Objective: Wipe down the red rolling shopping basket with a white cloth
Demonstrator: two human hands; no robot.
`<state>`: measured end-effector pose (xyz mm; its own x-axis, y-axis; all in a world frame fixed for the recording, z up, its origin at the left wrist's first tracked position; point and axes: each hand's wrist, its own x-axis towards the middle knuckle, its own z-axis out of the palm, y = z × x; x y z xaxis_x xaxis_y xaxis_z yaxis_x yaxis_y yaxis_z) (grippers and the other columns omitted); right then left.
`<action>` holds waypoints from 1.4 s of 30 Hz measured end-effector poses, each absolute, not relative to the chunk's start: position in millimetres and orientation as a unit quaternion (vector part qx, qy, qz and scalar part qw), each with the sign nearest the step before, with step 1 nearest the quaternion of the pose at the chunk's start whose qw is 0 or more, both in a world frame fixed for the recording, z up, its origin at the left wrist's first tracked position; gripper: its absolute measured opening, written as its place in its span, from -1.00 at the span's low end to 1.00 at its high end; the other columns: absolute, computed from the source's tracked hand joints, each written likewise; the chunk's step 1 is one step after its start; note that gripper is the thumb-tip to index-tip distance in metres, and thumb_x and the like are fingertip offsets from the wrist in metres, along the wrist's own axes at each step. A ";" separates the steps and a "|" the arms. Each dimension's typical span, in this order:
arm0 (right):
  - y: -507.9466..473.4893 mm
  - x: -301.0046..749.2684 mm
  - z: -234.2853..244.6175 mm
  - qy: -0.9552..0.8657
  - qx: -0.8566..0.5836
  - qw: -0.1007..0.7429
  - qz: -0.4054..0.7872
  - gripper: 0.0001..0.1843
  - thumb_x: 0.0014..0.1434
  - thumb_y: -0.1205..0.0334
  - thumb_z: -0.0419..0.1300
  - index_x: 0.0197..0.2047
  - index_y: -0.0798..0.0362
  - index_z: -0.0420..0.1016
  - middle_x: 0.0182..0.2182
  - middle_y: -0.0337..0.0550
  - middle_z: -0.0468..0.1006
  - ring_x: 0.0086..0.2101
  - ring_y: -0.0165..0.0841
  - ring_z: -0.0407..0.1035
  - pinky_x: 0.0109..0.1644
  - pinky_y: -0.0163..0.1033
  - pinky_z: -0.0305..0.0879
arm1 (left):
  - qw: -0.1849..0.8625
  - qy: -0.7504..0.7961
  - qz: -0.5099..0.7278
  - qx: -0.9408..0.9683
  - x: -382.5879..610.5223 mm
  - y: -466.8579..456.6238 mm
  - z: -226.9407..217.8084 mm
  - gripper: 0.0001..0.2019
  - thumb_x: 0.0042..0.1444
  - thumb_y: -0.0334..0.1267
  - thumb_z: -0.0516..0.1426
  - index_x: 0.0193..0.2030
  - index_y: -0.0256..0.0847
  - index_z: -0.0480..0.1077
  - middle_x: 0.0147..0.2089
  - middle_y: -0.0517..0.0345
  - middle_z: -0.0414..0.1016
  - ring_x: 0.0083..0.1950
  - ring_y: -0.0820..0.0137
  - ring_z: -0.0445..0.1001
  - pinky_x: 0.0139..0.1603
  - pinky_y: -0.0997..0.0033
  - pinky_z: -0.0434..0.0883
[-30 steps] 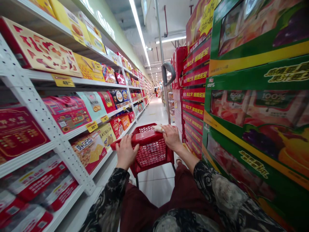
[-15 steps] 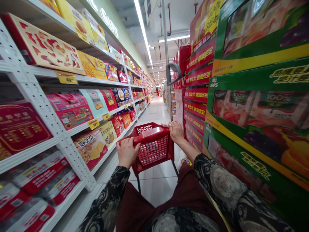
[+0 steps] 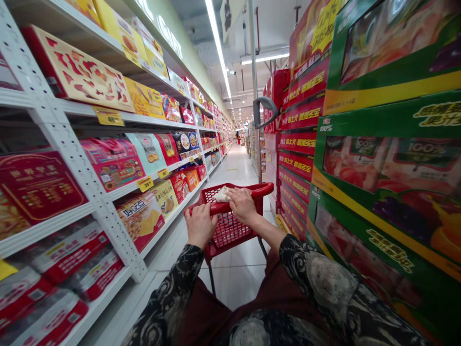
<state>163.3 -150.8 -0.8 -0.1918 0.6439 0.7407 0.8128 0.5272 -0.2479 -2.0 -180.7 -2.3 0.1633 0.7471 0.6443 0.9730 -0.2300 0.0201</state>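
A red shopping cart (image 3: 230, 228) stands in front of me in a store aisle. My left hand (image 3: 200, 224) is closed round the left end of its red handle bar (image 3: 221, 207). Near the middle of the same bar rests my right hand (image 3: 243, 205), fingers curled over it and pressing a crumpled white tissue (image 3: 222, 194) against the bar. Both of my sleeves are dark with a pale swirl pattern.
White shelves (image 3: 118, 187) with red and yellow gift boxes line the left side. Stacked green juice cartons (image 3: 385, 158) and red cartons (image 3: 297, 144) wall the right. A metal pole (image 3: 255, 91) stands just ahead on the right. The tiled aisle floor (image 3: 237, 166) runs straight ahead.
My right hand slid leftward along the handle from its right end toward the middle, bringing the tissue with it. The cart and the view shifted slightly right and forward.
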 end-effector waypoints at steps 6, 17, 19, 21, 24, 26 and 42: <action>-138.6 182.0 1.7 -0.745 -0.503 0.422 -0.116 -0.62 0.18 0.31 -0.03 0.05 0.09 0.37 0.02 -0.06 0.44 0.03 -0.25 0.23 0.13 -0.06 -0.03 | 0.161 -0.556 -0.267 -0.771 -5.4 -185.3 5.3 -0.60 0.07 -0.19 0.02 0.06 -0.21 0.30 0.04 0.00 0.44 0.07 0.20 0.33 0.11 0.11 0.14; -129.3 191.1 4.8 -0.710 -0.564 0.414 -0.082 -0.66 0.19 0.31 -0.03 0.00 0.05 0.41 0.02 -0.09 0.44 0.05 -0.22 0.21 0.14 -0.01 -0.06 | 0.088 -0.581 -0.304 -0.750 -14.7 -166.1 3.2 -0.67 0.09 -0.04 0.01 -0.20 -0.23 0.43 -0.16 0.00 0.50 -0.08 0.26 0.39 -0.01 0.26 0.28; -136.6 179.1 5.2 -0.718 -0.553 0.414 -0.080 -0.65 0.18 0.31 -0.02 0.01 0.03 0.40 0.05 -0.12 0.41 0.08 -0.22 0.19 0.17 0.00 -0.09 | 0.106 -0.583 -0.303 -0.746 -8.9 -167.7 2.3 -0.66 0.08 -0.04 0.01 -0.20 -0.24 0.42 -0.17 -0.02 0.49 -0.09 0.24 0.39 -0.02 0.25 0.28; -144.8 166.1 4.3 -0.745 -0.523 0.407 -0.079 -0.64 0.17 0.31 -0.01 0.03 0.01 0.39 0.07 -0.15 0.39 0.10 -0.23 0.16 0.18 0.00 -0.10 | 0.124 -0.587 -0.297 -0.743 -3.9 -170.9 2.1 -0.66 0.09 -0.04 -0.01 -0.22 -0.24 0.42 -0.19 -0.02 0.49 -0.10 0.23 0.39 -0.02 0.24 0.28; -154.8 152.5 1.4 -0.771 -0.488 0.401 -0.081 -0.64 0.16 0.30 0.01 0.02 0.00 0.39 0.09 -0.17 0.38 0.12 -0.23 0.13 0.19 0.00 -0.10 | 0.150 -0.589 -0.288 -0.740 0.7 -176.9 2.3 -0.67 0.11 -0.05 -0.02 -0.24 -0.24 0.41 -0.21 -0.03 0.49 -0.11 0.20 0.39 -0.03 0.20 0.28; -157.8 150.4 -0.4 -0.777 -0.474 0.405 -0.086 -0.64 0.16 0.31 0.02 0.03 0.01 0.39 0.09 -0.16 0.38 0.12 -0.23 0.14 0.20 -0.01 -0.11 | 0.163 -0.583 -0.287 -0.742 2.2 -181.1 2.0 -0.67 0.10 -0.06 -0.02 -0.21 -0.25 0.41 -0.20 -0.04 0.48 -0.11 0.19 0.39 -0.04 0.19 0.28; -135.5 199.1 -7.7 -0.717 -0.508 0.472 -0.068 -0.65 0.18 0.33 -0.02 0.01 0.09 0.39 0.02 -0.09 0.43 0.08 -0.27 0.20 0.21 -0.05 -0.13 | 0.100 -0.524 -0.335 -0.777 27.2 -203.2 -3.6 -0.68 0.10 -0.22 0.02 -0.01 -0.23 0.32 -0.03 -0.02 0.45 0.02 0.24 0.36 0.07 0.20 0.28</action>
